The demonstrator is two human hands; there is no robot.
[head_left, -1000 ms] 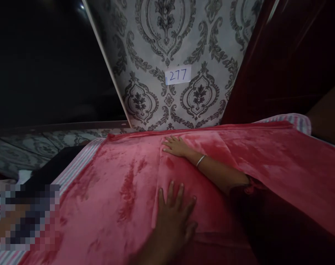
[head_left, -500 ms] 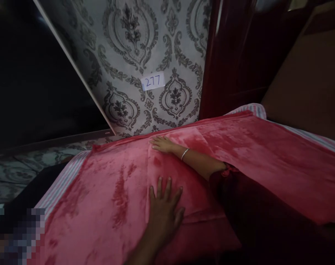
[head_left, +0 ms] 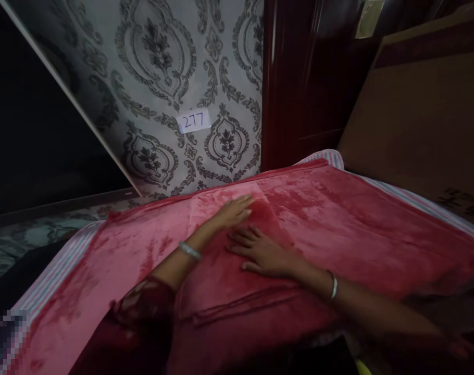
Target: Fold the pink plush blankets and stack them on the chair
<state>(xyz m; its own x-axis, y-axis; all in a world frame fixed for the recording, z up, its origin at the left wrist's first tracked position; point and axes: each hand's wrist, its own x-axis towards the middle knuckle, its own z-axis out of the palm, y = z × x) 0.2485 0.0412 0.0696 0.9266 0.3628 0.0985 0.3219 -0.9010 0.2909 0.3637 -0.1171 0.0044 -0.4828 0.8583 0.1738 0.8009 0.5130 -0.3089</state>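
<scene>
A red plush blanket (head_left: 331, 224) lies spread out before me, with a folded section of the same fabric (head_left: 237, 281) in the middle. My left hand (head_left: 235, 211) reaches over the far part of this fold, fingers stretched toward the right and slightly blurred. Just nearer and to its right, my right hand (head_left: 262, 252) rests flat on the fold with its fingers spread. Neither hand grips anything. Layered fabric edges show below the right hand.
A striped cloth (head_left: 61, 265) shows under the blanket along its sides. Behind are a patterned wall with a paper label (head_left: 194, 121) reading 277, a dark red door (head_left: 299, 78) and a large cardboard box (head_left: 424, 114). A dark screen-like panel (head_left: 45, 120) stands at left.
My left hand has moved forward to the far part of the fold. My right hand has drawn back toward me and to the right. The view has turned slightly right.
</scene>
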